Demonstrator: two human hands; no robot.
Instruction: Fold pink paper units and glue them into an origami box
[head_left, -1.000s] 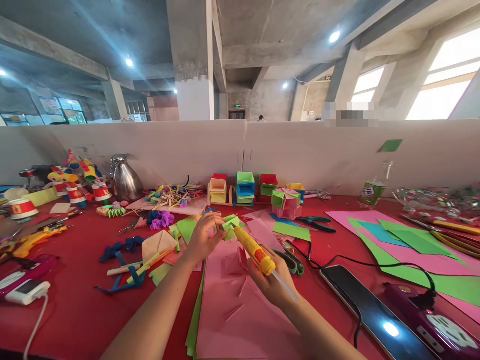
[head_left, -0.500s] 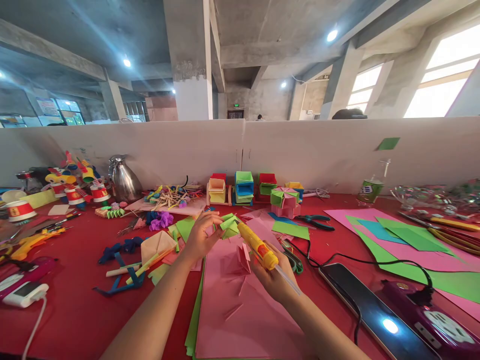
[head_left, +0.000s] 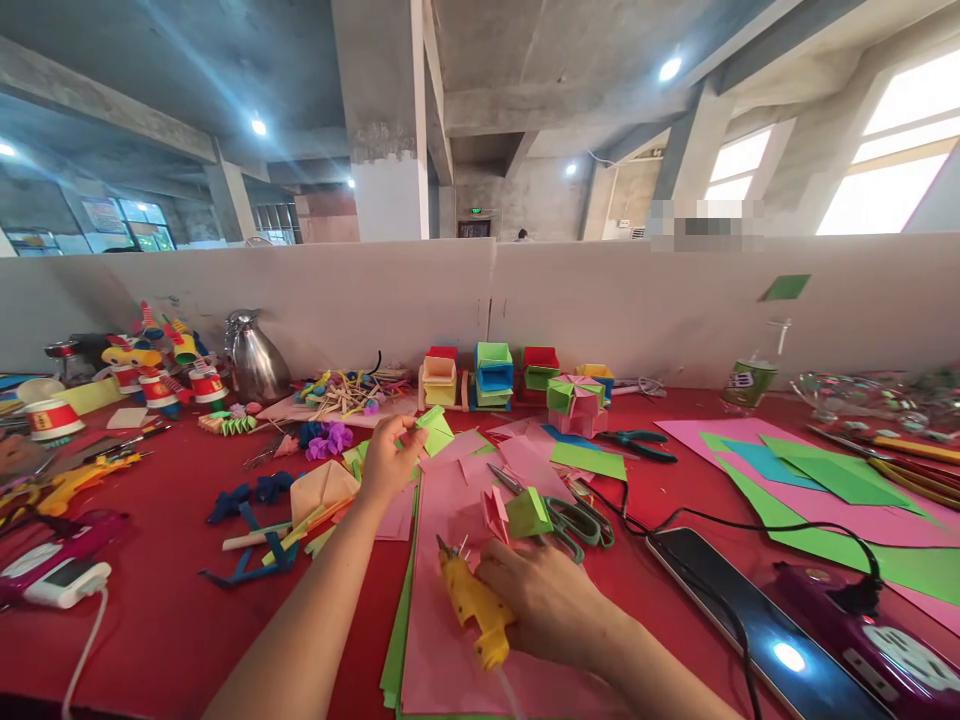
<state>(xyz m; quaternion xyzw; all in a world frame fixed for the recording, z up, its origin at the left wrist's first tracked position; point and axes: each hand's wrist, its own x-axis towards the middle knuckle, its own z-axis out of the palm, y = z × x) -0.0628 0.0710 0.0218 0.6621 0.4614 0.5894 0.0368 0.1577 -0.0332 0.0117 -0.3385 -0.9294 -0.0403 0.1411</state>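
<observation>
My left hand [head_left: 390, 455] is raised over the red table [head_left: 150, 620] and pinches a small folded green paper piece [head_left: 435, 430]. My right hand [head_left: 547, 605] lies low on the pink paper sheet [head_left: 457, 570] and grips a yellow glue gun [head_left: 472, 600], its nozzle pointing up and left. A folded green and pink paper piece [head_left: 521, 512] rests on the sheet just beyond my right hand, beside green-handled scissors [head_left: 577, 520].
Stacked coloured paper boxes [head_left: 491, 375] line the grey partition. A steel kettle [head_left: 253, 360] and paper-cup figures [head_left: 161, 365] stand at back left. A phone [head_left: 731, 610] and a power strip [head_left: 877, 650] with black cord lie at right, with paper sheets [head_left: 817, 490] beyond.
My right hand has come down with the glue gun from mid-air onto the pink sheet. A green and pink piece now lies on the sheet, and my left hand keeps one green piece.
</observation>
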